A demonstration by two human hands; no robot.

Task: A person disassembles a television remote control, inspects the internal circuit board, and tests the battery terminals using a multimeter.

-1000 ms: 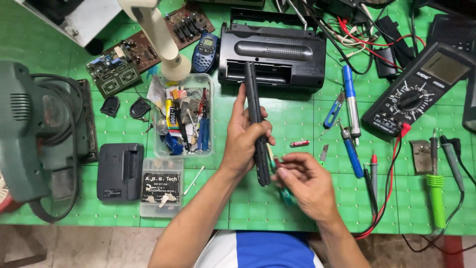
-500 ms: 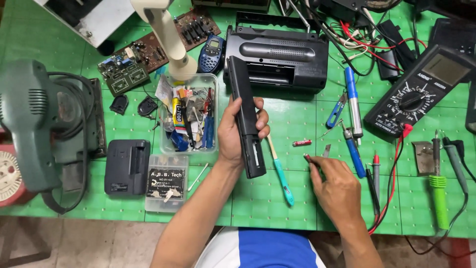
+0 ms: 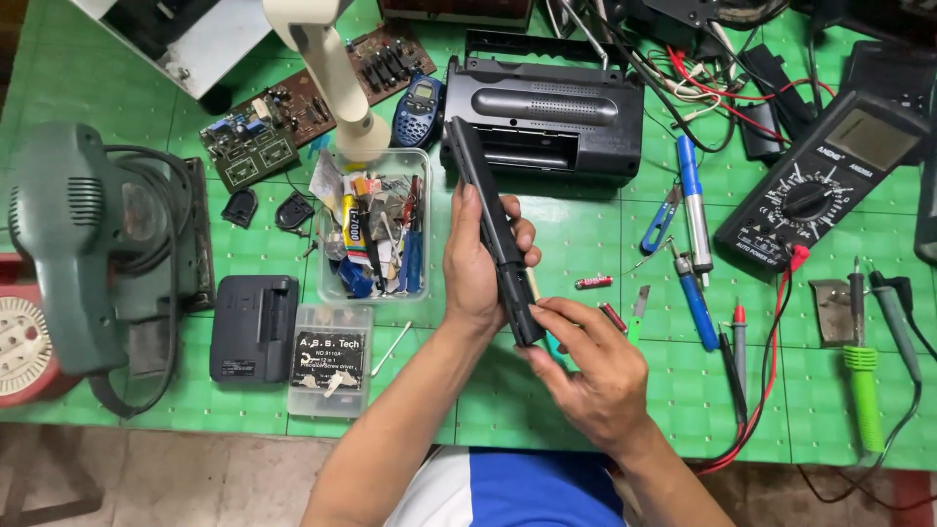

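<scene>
Above the middle of the green gridded surface (image 3: 586,410), a long, narrow black plastic panel (image 3: 493,229) is held up off the mat, tilted so that its far end points toward the black portable radio casing (image 3: 547,117) lying just behind it. The left hand (image 3: 478,268) wraps the panel's middle, its grip closed around it with the fingers curled over the right edge, which keeps the piece steady and turned toward the camera. The right hand (image 3: 595,376) meets the panel's near end, thumb and fingertips pinched on that tip; this grip looks closed on the end, seemingly to steer or feel it while the other hand bears the weight.

Just right of the hands lie a small red cylindrical part (image 3: 592,282) and a blue-handled screwdriver (image 3: 695,298), within easy reach. Left of them stands a clear plastic tub of mixed small parts and tools (image 3: 376,229), and beside it a small clear box of bits (image 3: 330,359). Farther right sits a black multimeter with a round dial (image 3: 825,181), its red lead trailing down across the mat.
</scene>
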